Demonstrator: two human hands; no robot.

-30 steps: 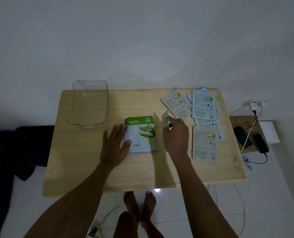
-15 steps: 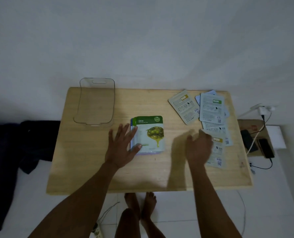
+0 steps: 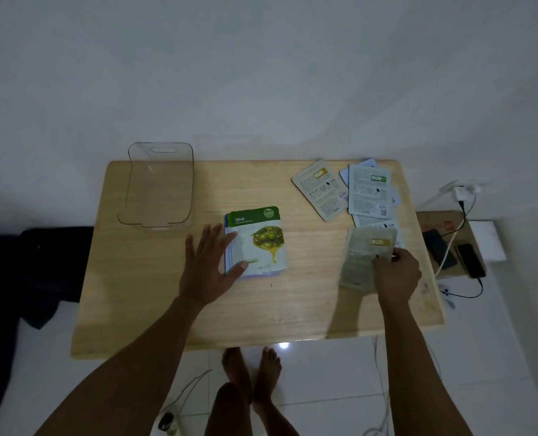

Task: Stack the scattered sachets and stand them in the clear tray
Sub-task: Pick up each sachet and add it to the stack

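A stack of sachets (image 3: 258, 243) lies mid-table, a green "Olive" one on top. My left hand (image 3: 211, 265) rests flat against the stack's left edge, fingers spread, thumb on the lower corner. My right hand (image 3: 395, 275) grips a pale sachet (image 3: 363, 256) by its right edge, lifted and blurred. More sachets (image 3: 368, 190) lie face down at the far right, one angled sachet (image 3: 321, 190) beside them. The clear tray (image 3: 129, 190) stands at the far left with nothing in it.
The wooden table (image 3: 167, 309) stands against a white wall. Right of it a low box (image 3: 431, 221) carries two phones (image 3: 470, 259), with a charger and cables. Dark cloth lies on the floor at the left. My bare feet show under the front edge.
My right hand laid the Olive sachet on the stack, swung right and took hold of a face-down sachet, now lifting it. My left hand stayed by the stack.
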